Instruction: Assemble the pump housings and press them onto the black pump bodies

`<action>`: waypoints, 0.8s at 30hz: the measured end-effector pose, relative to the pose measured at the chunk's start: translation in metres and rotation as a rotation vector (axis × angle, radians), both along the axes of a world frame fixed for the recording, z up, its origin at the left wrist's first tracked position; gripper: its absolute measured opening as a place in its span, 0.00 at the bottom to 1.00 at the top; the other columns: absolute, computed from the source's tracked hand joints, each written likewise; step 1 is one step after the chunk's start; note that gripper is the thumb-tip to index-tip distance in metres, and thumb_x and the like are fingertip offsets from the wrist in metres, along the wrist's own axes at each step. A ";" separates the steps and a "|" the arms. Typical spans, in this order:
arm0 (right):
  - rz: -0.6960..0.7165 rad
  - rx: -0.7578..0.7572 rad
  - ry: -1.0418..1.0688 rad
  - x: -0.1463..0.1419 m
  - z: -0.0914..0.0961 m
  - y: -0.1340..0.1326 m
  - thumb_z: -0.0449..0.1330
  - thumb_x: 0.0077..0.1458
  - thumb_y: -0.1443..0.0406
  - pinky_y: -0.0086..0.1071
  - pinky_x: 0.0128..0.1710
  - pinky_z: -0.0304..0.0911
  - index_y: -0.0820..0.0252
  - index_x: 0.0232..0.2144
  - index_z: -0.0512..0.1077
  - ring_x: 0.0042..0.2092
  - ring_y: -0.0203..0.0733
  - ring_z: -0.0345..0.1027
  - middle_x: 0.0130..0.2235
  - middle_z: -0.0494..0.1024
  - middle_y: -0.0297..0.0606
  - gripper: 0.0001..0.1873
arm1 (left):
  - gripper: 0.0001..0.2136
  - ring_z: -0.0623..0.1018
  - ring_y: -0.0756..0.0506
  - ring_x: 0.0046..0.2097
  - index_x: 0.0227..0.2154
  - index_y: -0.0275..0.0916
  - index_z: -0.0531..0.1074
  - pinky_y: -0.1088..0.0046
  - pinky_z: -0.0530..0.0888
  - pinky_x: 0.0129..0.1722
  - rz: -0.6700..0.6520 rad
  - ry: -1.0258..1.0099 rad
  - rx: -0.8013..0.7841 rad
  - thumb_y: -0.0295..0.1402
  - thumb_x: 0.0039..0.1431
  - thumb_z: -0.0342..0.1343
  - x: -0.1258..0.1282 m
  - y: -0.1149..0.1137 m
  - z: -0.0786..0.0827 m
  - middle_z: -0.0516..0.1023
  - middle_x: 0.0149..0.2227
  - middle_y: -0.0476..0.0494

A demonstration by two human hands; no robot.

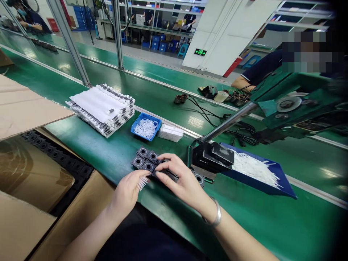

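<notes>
Several black square housings [138, 161] with round metal bearings in their centres sit in rows at the front of the green bench. My left hand [127, 190] is closed on a bunch of thin white pieces [142, 182], just in front of these housings; their exact kind does not show. Over the right part of the rows is my right hand [181, 179], its fingers curved and apart, fingertips at the housings. It hides some of them. One more housing [199, 178] lies right of it, beside the press. Behind stands a blue tray [132, 127] of white rings [146, 128].
A green hand press [288, 105] rises at right, beside a dark blue scoop-shaped tray [289, 186] of white strips. White sheet stacks [95, 103] and small white boxes [170, 133] stand behind. An open carton [81, 203] is at left. Co-workers sit across the bench.
</notes>
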State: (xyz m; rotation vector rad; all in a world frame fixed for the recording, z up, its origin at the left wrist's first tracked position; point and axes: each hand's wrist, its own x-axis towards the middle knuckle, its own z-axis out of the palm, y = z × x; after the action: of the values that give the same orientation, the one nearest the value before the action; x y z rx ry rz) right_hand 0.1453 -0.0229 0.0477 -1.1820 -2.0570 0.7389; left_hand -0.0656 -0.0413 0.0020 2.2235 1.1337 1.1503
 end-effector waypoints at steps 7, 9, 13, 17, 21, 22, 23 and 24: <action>0.039 -0.158 0.191 -0.003 -0.008 -0.013 0.60 0.63 0.63 0.39 0.55 0.61 0.56 0.32 0.73 0.55 0.43 0.65 0.50 0.70 0.40 0.06 | 0.14 0.81 0.47 0.43 0.47 0.39 0.72 0.73 0.77 0.44 -0.033 -0.089 -0.209 0.20 0.63 0.47 0.012 -0.007 0.006 0.81 0.42 0.45; 0.024 -0.159 0.192 0.000 -0.012 -0.014 0.61 0.62 0.63 0.40 0.55 0.61 0.56 0.33 0.72 0.55 0.44 0.65 0.51 0.70 0.40 0.05 | 0.15 0.81 0.48 0.42 0.47 0.39 0.72 0.74 0.77 0.44 -0.072 -0.130 -0.272 0.20 0.62 0.47 0.014 -0.010 0.005 0.81 0.41 0.45; 0.037 -0.128 0.136 0.005 -0.015 -0.018 0.63 0.61 0.63 0.44 0.58 0.58 0.55 0.35 0.73 0.58 0.46 0.62 0.54 0.68 0.41 0.03 | 0.14 0.81 0.48 0.40 0.45 0.40 0.73 0.75 0.77 0.41 -0.079 -0.176 -0.376 0.20 0.61 0.49 0.019 -0.015 0.004 0.81 0.40 0.47; 0.015 -0.139 0.153 0.007 -0.015 -0.017 0.62 0.61 0.64 0.42 0.56 0.60 0.56 0.32 0.72 0.56 0.45 0.64 0.53 0.69 0.41 0.05 | 0.16 0.82 0.48 0.39 0.46 0.40 0.73 0.74 0.78 0.42 -0.132 -0.230 -0.412 0.19 0.61 0.47 0.022 -0.014 0.000 0.81 0.39 0.47; 0.003 -0.128 0.171 0.011 -0.015 -0.010 0.61 0.62 0.63 0.40 0.55 0.61 0.57 0.31 0.72 0.55 0.45 0.65 0.51 0.70 0.41 0.06 | 0.21 0.83 0.49 0.40 0.50 0.40 0.72 0.73 0.80 0.44 -0.164 -0.282 -0.386 0.17 0.59 0.45 0.019 -0.011 -0.005 0.81 0.43 0.45; -0.003 -0.117 0.167 0.012 -0.015 -0.008 0.61 0.62 0.64 0.40 0.54 0.61 0.57 0.31 0.72 0.55 0.45 0.65 0.51 0.70 0.42 0.06 | 0.21 0.83 0.49 0.41 0.51 0.40 0.72 0.74 0.80 0.44 -0.156 -0.282 -0.376 0.16 0.59 0.45 0.018 -0.010 -0.005 0.81 0.44 0.45; -0.019 -0.103 0.156 0.013 -0.016 -0.006 0.60 0.62 0.64 0.41 0.54 0.61 0.57 0.32 0.72 0.55 0.45 0.66 0.51 0.70 0.42 0.06 | 0.22 0.83 0.49 0.41 0.51 0.40 0.72 0.74 0.80 0.44 -0.144 -0.273 -0.363 0.16 0.59 0.45 0.016 -0.010 -0.006 0.81 0.44 0.45; -0.047 -0.081 0.135 0.014 -0.017 -0.004 0.60 0.63 0.64 0.42 0.54 0.61 0.57 0.32 0.72 0.54 0.46 0.66 0.51 0.70 0.42 0.06 | 0.22 0.83 0.49 0.41 0.51 0.40 0.72 0.74 0.80 0.44 -0.126 -0.256 -0.342 0.15 0.59 0.44 0.013 -0.009 -0.006 0.82 0.43 0.45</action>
State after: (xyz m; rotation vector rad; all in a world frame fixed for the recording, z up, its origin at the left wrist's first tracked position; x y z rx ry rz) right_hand 0.1597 -0.0273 0.0302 -1.1873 -1.8980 0.8632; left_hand -0.0523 -0.0498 -0.0037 1.8041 0.9855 1.0622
